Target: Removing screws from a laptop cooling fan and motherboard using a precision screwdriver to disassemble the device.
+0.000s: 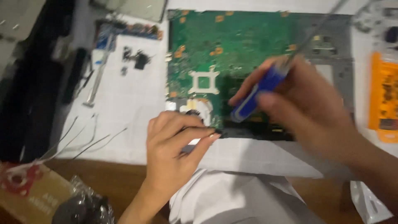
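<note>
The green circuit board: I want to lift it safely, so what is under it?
The green circuit board lies on a white sheet. A grey panel shows at its right edge; what lies beneath its middle is covered.

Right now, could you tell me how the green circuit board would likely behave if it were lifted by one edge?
The green circuit board looks thin and flat, so probably stiff yet light. Its exposed small parts suggest fragility. The left hand pinches its near edge; the right hand holds a blue-handled screwdriver above it.

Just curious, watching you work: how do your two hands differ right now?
The right hand grips a blue-handled screwdriver over the green circuit board; the left hand holds no tool and pinches at the board's near edge. The right looks motion-blurred, the left sharper. Both are bare and work at the same board.
</note>
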